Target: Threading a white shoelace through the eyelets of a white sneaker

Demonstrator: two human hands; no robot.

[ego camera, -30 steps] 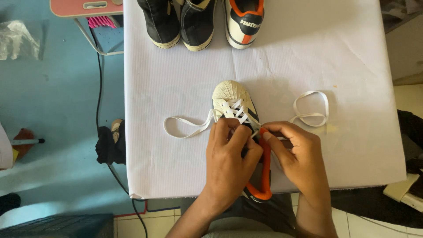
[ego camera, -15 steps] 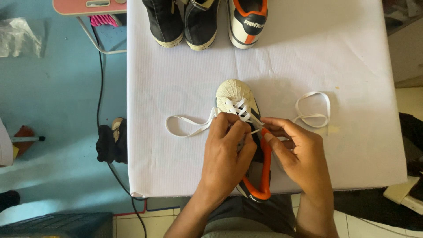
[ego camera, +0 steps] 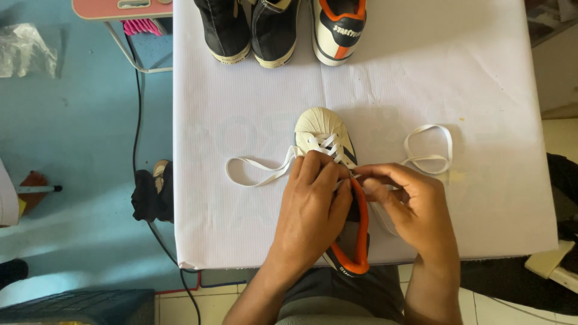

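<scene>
Left hand [ego camera: 313, 201], right hand [ego camera: 406, 207], pinching shoelace [ego camera: 259, 170]

Looks like a home room used as a workspace: white-covered table [ego camera: 241, 90], shoes [ego camera: 274, 27] lined up, teal floor [ego camera: 78, 120], floor cable [ego camera: 137, 114]

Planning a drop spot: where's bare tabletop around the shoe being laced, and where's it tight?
Free: the band between the cream shoe and the three shoes at the far edge; the table's far right; the near-left corner below the left lace loop. Crowded: around left hand, right hand and the right lace loop.
</scene>
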